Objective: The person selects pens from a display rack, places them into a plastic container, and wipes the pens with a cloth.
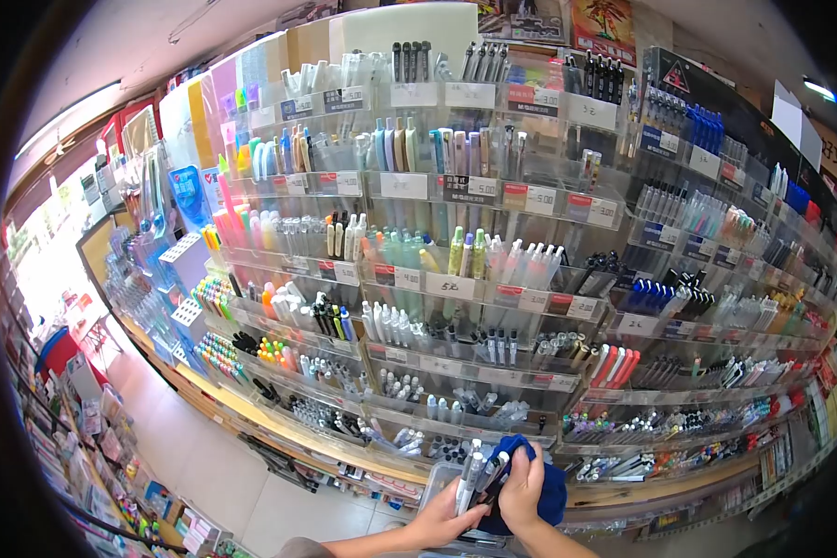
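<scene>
My left hand (451,514) is closed around a few pens (471,479) with clear and white barrels, held upright near the bottom middle of the head view. Just to its right, my right hand (523,484) grips a dark blue cloth (551,491), its fingers wrapped over the top edge. One or two darker pens (496,471) stand between the two hands, against the cloth. A clear plastic bin (434,485) sits behind my left hand, partly hidden by it.
Tiered clear acrylic racks (446,285) full of pens rise directly ahead, with price tags on their fronts. A wooden shelf edge (381,453) runs below them. At the left are a tiled floor (270,507), a red stool (58,352) and stacked goods (93,465).
</scene>
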The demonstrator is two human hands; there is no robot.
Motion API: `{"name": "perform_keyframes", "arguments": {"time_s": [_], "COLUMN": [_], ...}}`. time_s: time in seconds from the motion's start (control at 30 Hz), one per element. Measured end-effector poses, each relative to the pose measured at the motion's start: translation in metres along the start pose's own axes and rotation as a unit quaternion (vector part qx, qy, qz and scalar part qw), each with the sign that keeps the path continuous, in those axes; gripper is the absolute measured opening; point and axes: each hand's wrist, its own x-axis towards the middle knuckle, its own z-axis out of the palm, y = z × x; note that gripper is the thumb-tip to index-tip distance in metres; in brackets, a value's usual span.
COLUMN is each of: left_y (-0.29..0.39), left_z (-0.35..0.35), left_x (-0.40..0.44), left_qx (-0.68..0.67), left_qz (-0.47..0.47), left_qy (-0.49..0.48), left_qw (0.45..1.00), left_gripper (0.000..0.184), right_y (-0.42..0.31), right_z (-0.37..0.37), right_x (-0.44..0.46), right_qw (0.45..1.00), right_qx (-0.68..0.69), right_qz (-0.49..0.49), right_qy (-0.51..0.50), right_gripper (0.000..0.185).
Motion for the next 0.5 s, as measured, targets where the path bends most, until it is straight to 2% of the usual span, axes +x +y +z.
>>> {"name": "perform_keyframes", "arguments": {"time_s": [0.17, 0.27, 0.33, 0.5], "left_y": [0.005, 0.002, -0.002, 0.003], "left_z": [-0.003, -0.008, -0.01, -0.001], "left_x": [0.0, 0.003, 0.005, 0.003], "left_qx": [-0.082, -0.024, -0.018, 0.065], "left_qz": [-0.029, -0.009, 0.013, 0.043], "left_qy": [-0.018, 0.024, 0.037, 0.036], "left_qw": [0.996, 0.999, 0.999, 0.996], "left_gripper": [0.024, 0.022, 0.023, 0.027], "right_y": [0.005, -0.029, -0.025, -0.032], "right_z": [-0.002, 0.006, 0.007, -0.001], "right_x": [0.001, 0.0, 0.001, 0.006], "right_qw": [0.996, 0.99, 0.993, 0.999], "right_qx": [0.065, 0.113, 0.1, -0.009], "right_qz": [0.053, 0.061, 0.011, 0.011], "right_qy": [0.004, -0.05, -0.06, -0.028], "right_gripper": [0.019, 0.016, 0.019, 0.021]}}
